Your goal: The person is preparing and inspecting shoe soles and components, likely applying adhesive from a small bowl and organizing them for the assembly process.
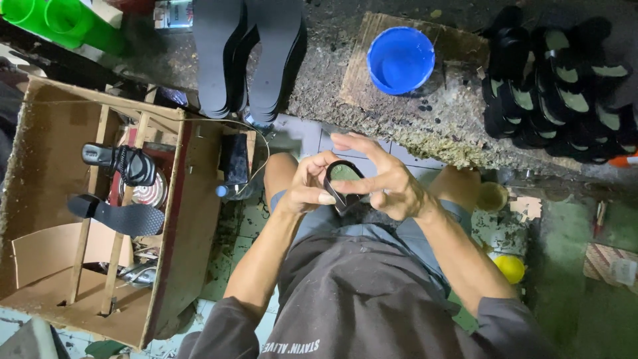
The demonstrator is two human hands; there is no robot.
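Observation:
Both my hands hold one black sandal sole [343, 181] over my lap, its greenish inner face showing. My left hand [307, 185] grips its left side with the thumb pressed on the edge. My right hand [383, 181] wraps the right side, fingers arched over the top of the sole. I am seated, knees apart, with dark shorts and a grey shirt below.
A cardboard box [193, 219] with a wooden rack stands at left, holding a black sole [123, 216] and a strapped sandal [126, 163]. Stacked black soles [249, 53] lean ahead. A blue bucket [400, 58] sits on a board. Piled sandals [565, 86] lie at right.

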